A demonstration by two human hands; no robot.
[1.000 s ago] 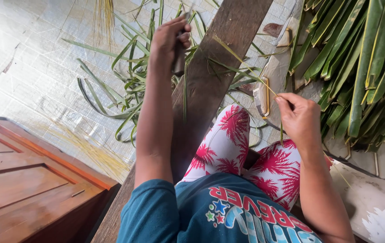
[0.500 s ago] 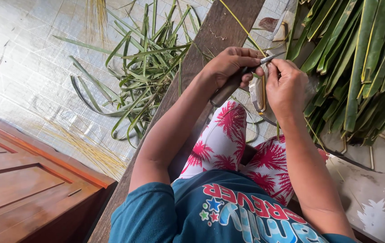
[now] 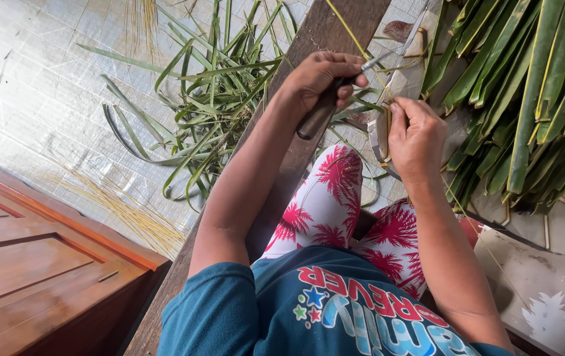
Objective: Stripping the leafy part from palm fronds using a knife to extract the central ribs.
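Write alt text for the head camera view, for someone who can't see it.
Seen from above, a seated person's left hand grips a dark-handled knife against a thin yellowish leaf rib that the right hand pinches. Stripped green leaf strips lie on the floor to the left, whole leaves are piled to the right, and a wooden plank runs under the arms.

one head-worn camera looks steeply down from close above the person's lap, facing forward along the wooden plank [image 3: 322, 39]; leaves lie either side of it.
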